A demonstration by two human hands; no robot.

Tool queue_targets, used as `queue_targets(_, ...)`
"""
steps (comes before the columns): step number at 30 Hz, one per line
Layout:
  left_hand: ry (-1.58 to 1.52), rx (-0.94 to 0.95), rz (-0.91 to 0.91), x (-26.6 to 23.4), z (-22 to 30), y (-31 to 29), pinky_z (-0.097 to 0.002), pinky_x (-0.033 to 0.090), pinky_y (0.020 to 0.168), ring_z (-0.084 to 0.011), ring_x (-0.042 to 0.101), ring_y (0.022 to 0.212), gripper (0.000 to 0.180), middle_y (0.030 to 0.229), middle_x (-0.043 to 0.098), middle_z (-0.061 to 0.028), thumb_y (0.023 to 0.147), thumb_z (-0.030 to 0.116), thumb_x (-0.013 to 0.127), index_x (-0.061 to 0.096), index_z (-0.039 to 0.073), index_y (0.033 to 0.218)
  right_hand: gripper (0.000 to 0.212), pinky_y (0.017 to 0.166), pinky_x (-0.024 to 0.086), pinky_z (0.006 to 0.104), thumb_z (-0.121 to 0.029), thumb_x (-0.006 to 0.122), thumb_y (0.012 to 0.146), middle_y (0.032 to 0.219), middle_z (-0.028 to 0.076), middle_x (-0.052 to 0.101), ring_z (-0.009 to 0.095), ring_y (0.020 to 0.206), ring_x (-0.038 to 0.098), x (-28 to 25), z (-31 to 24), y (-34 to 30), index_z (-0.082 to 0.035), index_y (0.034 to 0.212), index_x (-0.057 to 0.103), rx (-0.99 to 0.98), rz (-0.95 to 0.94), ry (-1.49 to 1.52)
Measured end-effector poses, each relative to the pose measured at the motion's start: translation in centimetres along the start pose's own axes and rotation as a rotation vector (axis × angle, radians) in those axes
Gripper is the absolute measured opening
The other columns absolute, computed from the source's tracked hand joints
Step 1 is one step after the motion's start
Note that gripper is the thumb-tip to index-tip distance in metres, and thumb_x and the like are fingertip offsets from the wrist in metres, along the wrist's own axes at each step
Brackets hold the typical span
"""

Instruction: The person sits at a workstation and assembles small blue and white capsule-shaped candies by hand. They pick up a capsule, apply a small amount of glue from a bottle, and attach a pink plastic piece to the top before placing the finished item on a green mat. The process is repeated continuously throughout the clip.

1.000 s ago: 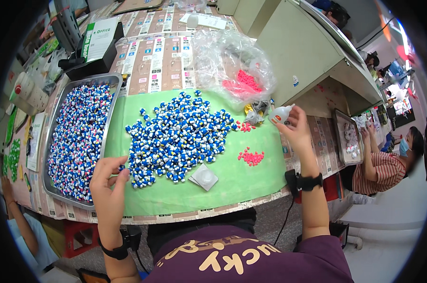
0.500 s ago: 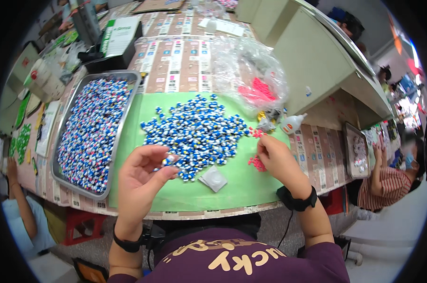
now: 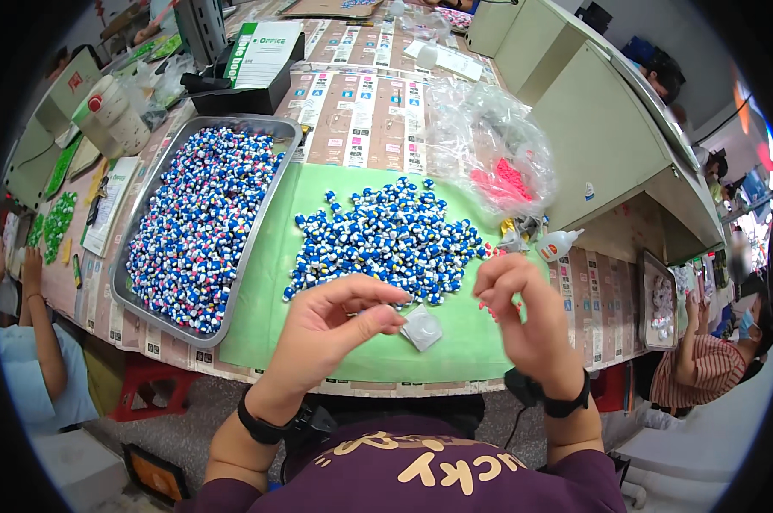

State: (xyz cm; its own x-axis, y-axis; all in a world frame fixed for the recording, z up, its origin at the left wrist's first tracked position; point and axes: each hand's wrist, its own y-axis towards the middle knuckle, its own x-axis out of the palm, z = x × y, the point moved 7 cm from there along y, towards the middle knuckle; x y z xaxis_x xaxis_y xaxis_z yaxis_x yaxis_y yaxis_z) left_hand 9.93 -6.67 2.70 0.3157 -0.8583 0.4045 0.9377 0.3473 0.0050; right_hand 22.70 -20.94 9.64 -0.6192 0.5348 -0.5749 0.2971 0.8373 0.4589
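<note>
My left hand (image 3: 335, 332) hovers over the near edge of a green sheet (image 3: 326, 366), thumb and index fingertips nearly together. Whatever lies between them is too small or hidden to make out. Close to those fingertips lies a small silvery-white square packet (image 3: 421, 329). Beyond it spreads a pile of small blue-and-white pieces (image 3: 382, 248), some with yellow spots. My right hand (image 3: 533, 325) is raised at the sheet's right side with fingers bent inward; its grip is hidden. Tiny pink pieces (image 3: 490, 250) show just behind and beneath its fingers.
Left of the sheet stands a metal tray (image 3: 277, 128) full of similar blue-and-white pieces with pink bits. A white squeeze bottle (image 3: 560, 245) and a clear plastic bag (image 3: 459, 128) with pink pieces lie to the right, by a grey cabinet (image 3: 608, 128). Other people sit at both sides.
The view has shifted, so the table appears further right. My left hand has moved right toward the packet, and my right hand has lifted slightly and come nearer to it.
</note>
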Motion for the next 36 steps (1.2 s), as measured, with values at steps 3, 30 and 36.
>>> queue_targets(3,-0.046,-0.028,-0.070,2.0,-0.3,0.2,-0.0266,0.056,0.079,-0.0133,0.066,0.089,0.015,0.100,0.065,-0.0067,0.093,0.004,0.065,0.068,-0.003,0.106,0.026,0.072,0.048,0.0358,0.011,0.063,0.071,0.094,0.010,0.062,0.027,0.082,0.060,1.5,-3.4,0.8,-0.005,0.087,0.051,-0.202,-0.010,-0.054)
queue_targets(30,0.120,-0.043,-0.143,2.6,-0.9,0.2,-0.0232,0.050,0.066,-0.0102,0.061,0.077,0.009,0.094,0.062,-0.0066,0.093,0.001,0.063,0.068,-0.004,0.099,0.025,0.065,0.048,0.0325,0.017,0.062,0.074,0.090,0.013,0.058,0.026,0.076,0.059,2.6,-2.8,0.6,-0.002,0.085,0.049,-0.017,-0.166,0.056)
queue_targets(36,0.335,0.195,0.092,-0.9,-0.2,0.1,-0.0264,0.054,0.081,-0.0140,0.064,0.094,0.023,0.106,0.066,-0.0083,0.090,-0.003,0.062,0.070,0.001,0.111,0.019,0.065,0.043,0.0373,0.012,0.056,0.073,0.080,0.011,0.053,0.030,0.073,0.054,3.2,1.2,0.5,-0.003,0.081,0.047,0.066,-0.323,-0.119)
